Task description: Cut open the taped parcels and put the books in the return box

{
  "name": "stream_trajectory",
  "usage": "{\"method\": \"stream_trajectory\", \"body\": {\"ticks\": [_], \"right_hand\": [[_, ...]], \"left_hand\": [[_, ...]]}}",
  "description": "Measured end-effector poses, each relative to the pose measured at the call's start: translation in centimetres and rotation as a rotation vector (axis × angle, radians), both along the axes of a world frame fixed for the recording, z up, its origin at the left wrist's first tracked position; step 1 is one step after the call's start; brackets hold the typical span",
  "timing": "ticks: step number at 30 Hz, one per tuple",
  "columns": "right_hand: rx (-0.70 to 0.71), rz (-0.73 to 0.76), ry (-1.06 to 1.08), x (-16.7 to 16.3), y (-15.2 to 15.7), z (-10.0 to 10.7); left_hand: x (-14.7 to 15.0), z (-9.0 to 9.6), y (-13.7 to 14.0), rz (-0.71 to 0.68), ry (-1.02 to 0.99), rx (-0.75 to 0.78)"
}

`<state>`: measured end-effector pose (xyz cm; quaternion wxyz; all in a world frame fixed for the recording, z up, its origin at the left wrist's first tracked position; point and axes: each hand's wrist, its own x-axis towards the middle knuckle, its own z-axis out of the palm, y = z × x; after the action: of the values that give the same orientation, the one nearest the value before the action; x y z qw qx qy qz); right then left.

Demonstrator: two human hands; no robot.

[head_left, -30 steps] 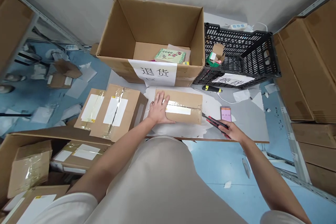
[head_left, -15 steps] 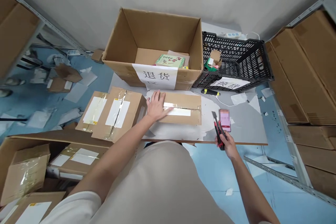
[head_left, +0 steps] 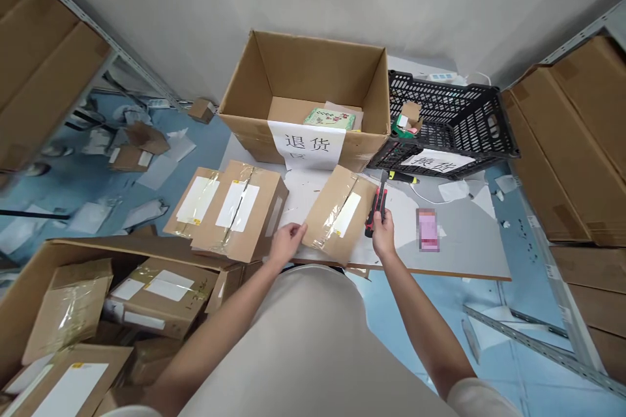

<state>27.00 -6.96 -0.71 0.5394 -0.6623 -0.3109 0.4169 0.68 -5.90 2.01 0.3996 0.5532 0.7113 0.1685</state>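
Observation:
In front of me a taped cardboard box (head_left: 325, 205) with a white label lies turned at an angle on the table. The fingers of my left hand (head_left: 287, 242) are closed on its lower left corner. My right hand (head_left: 383, 231) is wrapped round a red and black utility knife (head_left: 376, 205), its blade out and pointing away from me. The knife is close beside the box's right edge; whether they touch, I cannot tell. Two more taped boxes, a larger one (head_left: 244, 241) and a smaller one (head_left: 183, 225), stand to the left.
Behind stands a big open carton (head_left: 235, 127) with a green patterned box (head_left: 328, 118) inside. A black crate (head_left: 493, 150), a yellow and black tool (head_left: 403, 177) and a phone (head_left: 428, 230) are to the right. A large carton (head_left: 53, 260) of parcels stands at lower left.
The box has been turned from lying crosswise to a slant. My left hand went from flat on its top to its lower left corner. My right hand brought the knife left beside it.

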Motion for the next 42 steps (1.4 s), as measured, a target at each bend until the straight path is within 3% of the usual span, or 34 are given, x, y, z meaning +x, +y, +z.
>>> {"method": "stream_trajectory", "body": {"ticks": [5, 10, 13, 18, 21, 25, 30, 33, 35, 39, 42], "right_hand": [[0.011, 0.062, -0.049, -1.1, 0.6, -0.5], [-0.014, 0.012, 0.108, -1.2, -0.6, 0.0], [-0.063, -0.014, 0.185, -1.0, -3.1, 0.3], [-0.236, -0.1, 0.296, -2.1, -9.5, 0.5], [-0.255, -0.167, 0.476, -4.0, -12.1, 1.1], [-0.176, -0.247, 0.664, -5.8, -12.3, 2.1], [-0.052, -0.326, 0.612, -3.3, -9.1, 1.9], [0.077, -0.345, 0.472, -0.2, -5.8, 1.2], [0.133, -0.33, 0.404, 1.6, -3.0, 1.0], [0.151, -0.174, 0.397, 2.9, 1.5, 1.1], [0.106, -0.047, 0.351, 3.1, 2.3, 1.5]], "left_hand": [[0.9, -0.9, -3.8, 0.041, -0.065, -0.015], [1.1, -1.0, -2.7, 0.036, -0.07, 0.016], [1.8, -0.7, 0.5, -0.09, -0.017, 0.116], [4.4, 0.6, 9.5, -0.38, 0.053, 0.36], [5.2, 0.9, 13.7, -0.51, 0.041, 0.35], [4.6, 0.4, 15.3, -0.539, 0.03, 0.309], [3.4, 0.0, 12.0, -0.287, 0.099, 0.31], [2.9, -0.2, 7.5, -0.091, 0.204, 0.302], [2.4, -0.5, 4.0, -0.046, 0.212, 0.28], [1.3, -1.1, -1.3, 0.042, 0.142, 0.235], [0.9, -0.7, -2.0, 0.07, 0.187, 0.334]]}}
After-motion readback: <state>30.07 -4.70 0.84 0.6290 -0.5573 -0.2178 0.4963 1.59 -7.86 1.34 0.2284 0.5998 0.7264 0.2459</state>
